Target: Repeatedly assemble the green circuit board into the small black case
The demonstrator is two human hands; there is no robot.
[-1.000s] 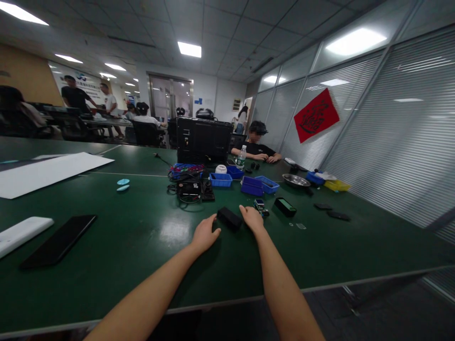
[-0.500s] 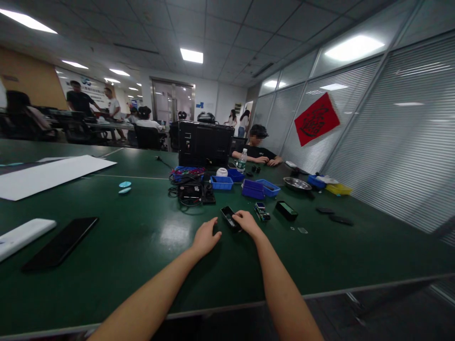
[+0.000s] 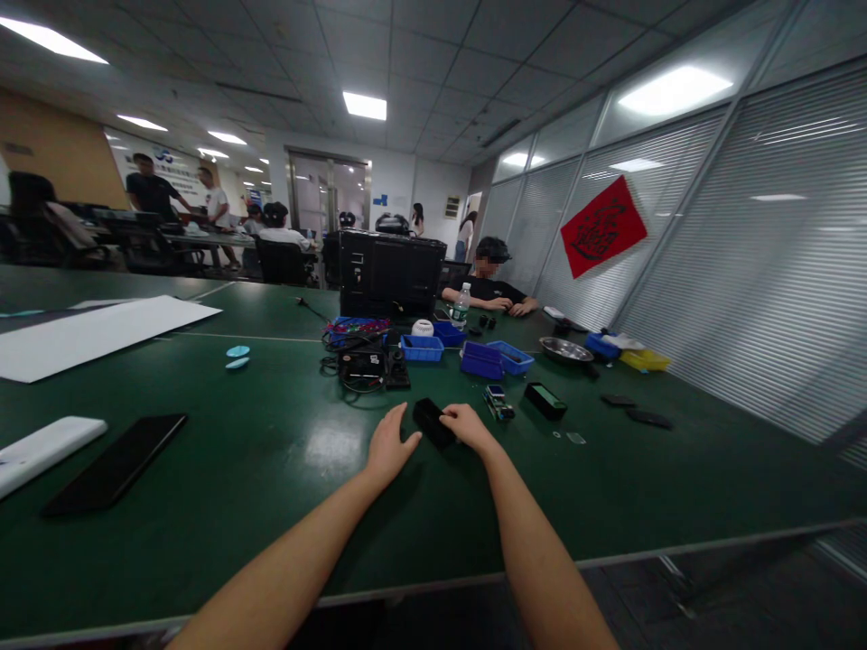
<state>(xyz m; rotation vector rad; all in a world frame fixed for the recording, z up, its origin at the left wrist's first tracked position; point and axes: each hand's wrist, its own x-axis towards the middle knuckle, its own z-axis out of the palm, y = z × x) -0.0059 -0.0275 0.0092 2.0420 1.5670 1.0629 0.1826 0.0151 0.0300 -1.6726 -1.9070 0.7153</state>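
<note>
A small black box-like casing (image 3: 433, 424) is on or just above the green table in front of me. My right hand (image 3: 467, 426) has its fingers closed on the casing's right side. My left hand (image 3: 393, 444) is beside the casing on the left, thumb and fingers apart, holding nothing. Right of my right hand is a small circuit-board assembly with a little screen (image 3: 499, 403). Beyond it lies another black casing with a green inside (image 3: 545, 401). A small ring (image 3: 556, 435) and a clear flat piece (image 3: 576, 439) lie nearer me.
Black electronics with cables (image 3: 362, 366), a blue bin (image 3: 423, 348) and a darker blue bin (image 3: 481, 360) are ahead. A metal bowl (image 3: 566, 350) stands to the right. On the left lie a long black slab (image 3: 115, 465) and a white one (image 3: 51, 451). A person sits across the table.
The casing has turned over or tilted, so its hollow inside with parts no longer shows and a dark face does. It has shifted slightly left; my left hand has moved slightly.
</note>
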